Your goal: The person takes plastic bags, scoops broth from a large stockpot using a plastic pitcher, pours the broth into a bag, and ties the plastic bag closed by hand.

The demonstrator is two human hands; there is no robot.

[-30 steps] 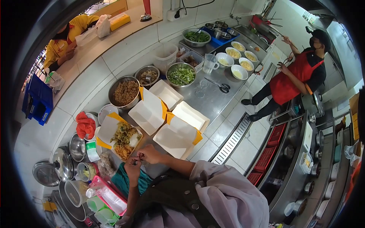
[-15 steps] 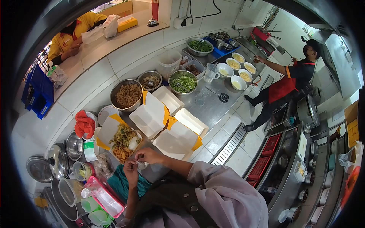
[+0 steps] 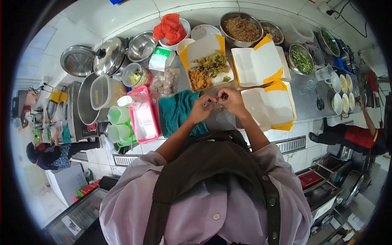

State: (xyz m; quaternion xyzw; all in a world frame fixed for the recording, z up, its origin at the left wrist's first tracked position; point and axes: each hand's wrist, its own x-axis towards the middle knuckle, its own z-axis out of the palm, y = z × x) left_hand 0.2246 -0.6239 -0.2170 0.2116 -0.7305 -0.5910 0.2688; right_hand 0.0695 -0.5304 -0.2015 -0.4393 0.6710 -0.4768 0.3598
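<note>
see the left hand and right hand just beside each other, both closed in a pinch, apparently gripping a small item too blurred to name. probably best to brace one pinch against the other, use light, even pressure, and work in short motions rather than one hard pull. aim any sudden release toward the bare steel surface, not toward the filled box just beyond, open-lidded and loaded with food. avoid snagging the teal cloth beside the left hand, or brushing the near open box with the right. farther out, note the far open box, the pink tray left of the cloth, and at the back the steel bowl of brown crumbled food.
</note>
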